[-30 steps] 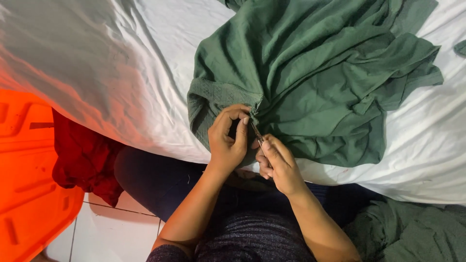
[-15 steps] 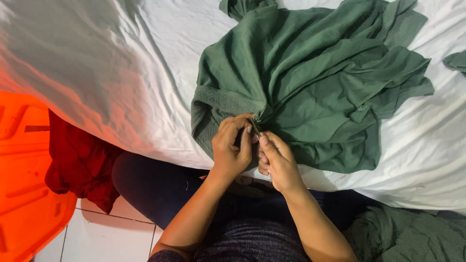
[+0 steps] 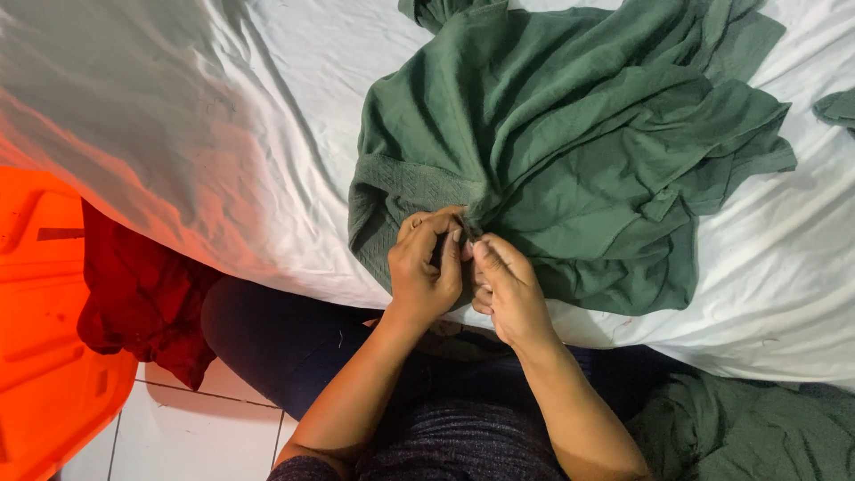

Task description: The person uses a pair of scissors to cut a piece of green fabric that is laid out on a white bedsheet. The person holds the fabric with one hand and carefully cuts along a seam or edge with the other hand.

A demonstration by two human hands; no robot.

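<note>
A crumpled dark green garment (image 3: 579,151) lies spread on a white sheet (image 3: 223,116). My left hand (image 3: 426,267) pinches its near edge beside a ribbed band, fingers closed on the cloth. My right hand (image 3: 506,289) sits right against it, thumb and fingertips pressed on the same bunched spot. Whatever small thing may be between the fingertips is hidden.
An orange plastic container (image 3: 36,356) stands at the left on white floor tiles (image 3: 196,436). A red cloth (image 3: 142,294) hangs beside it. More green fabric (image 3: 757,428) lies at the lower right, and a small green scrap (image 3: 837,107) rests at the right edge.
Both hands have stayed pinched together on the garment's edge. The view has shifted slightly, and the bunched fold between the fingers has tightened a little.
</note>
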